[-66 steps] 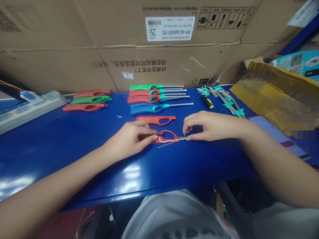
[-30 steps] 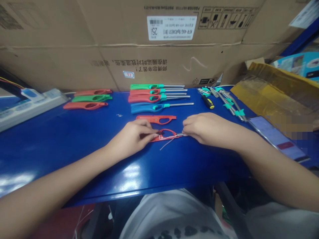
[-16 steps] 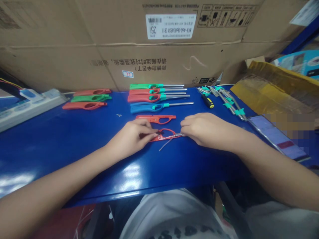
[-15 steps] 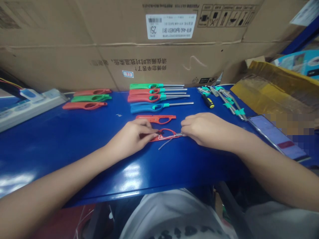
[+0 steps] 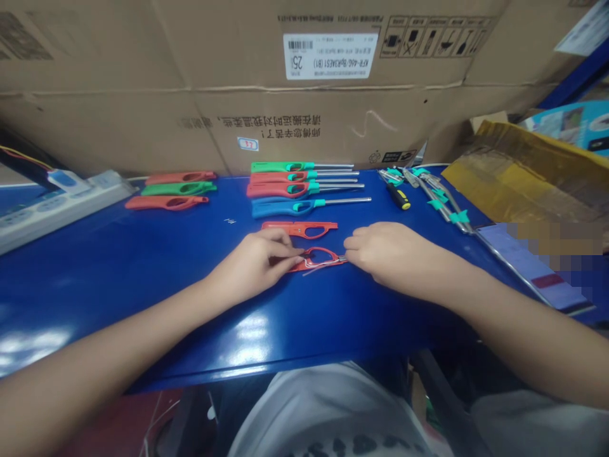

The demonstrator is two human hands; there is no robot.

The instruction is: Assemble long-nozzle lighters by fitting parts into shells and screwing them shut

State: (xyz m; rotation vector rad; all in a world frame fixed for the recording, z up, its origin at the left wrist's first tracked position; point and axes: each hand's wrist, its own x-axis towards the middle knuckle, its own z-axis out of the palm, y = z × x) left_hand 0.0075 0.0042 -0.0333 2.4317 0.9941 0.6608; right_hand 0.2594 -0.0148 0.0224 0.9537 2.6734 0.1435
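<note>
My left hand pinches the handle end of a red lighter shell half that lies open on the blue table. Thin wires run along its trigger loop. My right hand is closed around a metal tube at the shell's front end; most of the tube is hidden under the fingers. A loose thin wire or tube sticks out toward the table's front edge. Just behind lies a matching red shell half, untouched.
Assembled lighters with metal barrels lie behind. Closed handles and a power strip are at the left. Tiny pins lie nearby. At the right are a screwdriver, taped metal tubes and a phone.
The metal tube's end has moved closer against the shell's front, with my right hand slightly nearer. The loose wire's end now lies higher, closer to the shell. My left hand keeps its pinch.
</note>
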